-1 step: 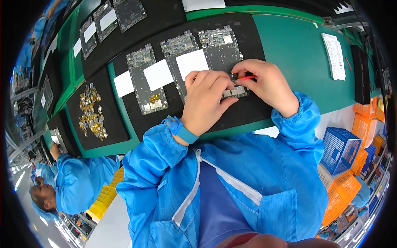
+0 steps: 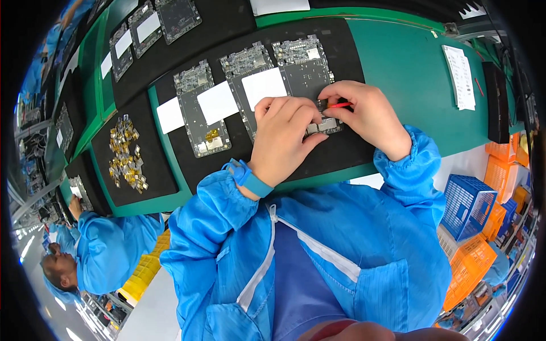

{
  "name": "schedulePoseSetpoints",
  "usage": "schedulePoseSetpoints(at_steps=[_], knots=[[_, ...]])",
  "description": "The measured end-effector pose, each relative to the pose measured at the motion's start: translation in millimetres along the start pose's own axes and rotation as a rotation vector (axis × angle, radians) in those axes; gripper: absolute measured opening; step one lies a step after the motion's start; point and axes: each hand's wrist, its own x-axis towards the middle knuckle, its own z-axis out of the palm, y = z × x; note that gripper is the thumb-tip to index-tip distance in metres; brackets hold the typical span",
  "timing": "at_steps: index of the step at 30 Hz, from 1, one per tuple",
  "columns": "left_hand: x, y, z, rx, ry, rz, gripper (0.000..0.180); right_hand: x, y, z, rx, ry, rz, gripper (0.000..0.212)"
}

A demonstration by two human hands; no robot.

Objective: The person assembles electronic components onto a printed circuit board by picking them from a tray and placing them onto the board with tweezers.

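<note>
Under both hands lies the rightmost circuit board (image 2: 304, 77), dark with metal shields at its near end. My left hand (image 2: 287, 122) rests curled over that end, its index fingertip and thumb at the small parts; whatever they pinch is hidden. Between the thumb and fingers of my right hand (image 2: 364, 111) is a thin red stick-like tool (image 2: 341, 105), pointing left toward the left fingertips. A middle circuit board (image 2: 244, 62) is partly covered by the left hand. The left circuit board (image 2: 199, 113) carries an amber-taped flex piece (image 2: 212, 135) near its lower end.
White cards (image 2: 264, 89) overlap the boards on the black mat (image 2: 347, 62). Several small amber flex parts (image 2: 128, 153) are piled on a mat at left. More boards (image 2: 179, 20) lie beyond. Paper sheets (image 2: 458, 77) lie right; crates (image 2: 466, 207) stand below. A co-worker (image 2: 108, 250) sits at left.
</note>
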Motion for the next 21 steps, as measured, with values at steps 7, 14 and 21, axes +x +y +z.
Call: schedulePoseSetpoints(at_steps=[7, 14, 21], knots=[[1.6, 0.6, 0.7, -0.015, 0.009, -0.002, 0.035, -0.5, 3.8, -1.2, 0.038, 0.008, 0.009, 0.024], [2.4, 0.6, -1.2, 0.005, -0.028, 0.007, 0.034, -2.7, 0.8, -5.4, -0.114, -0.024, -0.125, 0.024], [0.6, 4.6, -0.5, -0.014, -0.030, -0.006, 0.034, -9.2, -4.2, -8.8, -0.070, -0.093, -0.133, 0.040]])
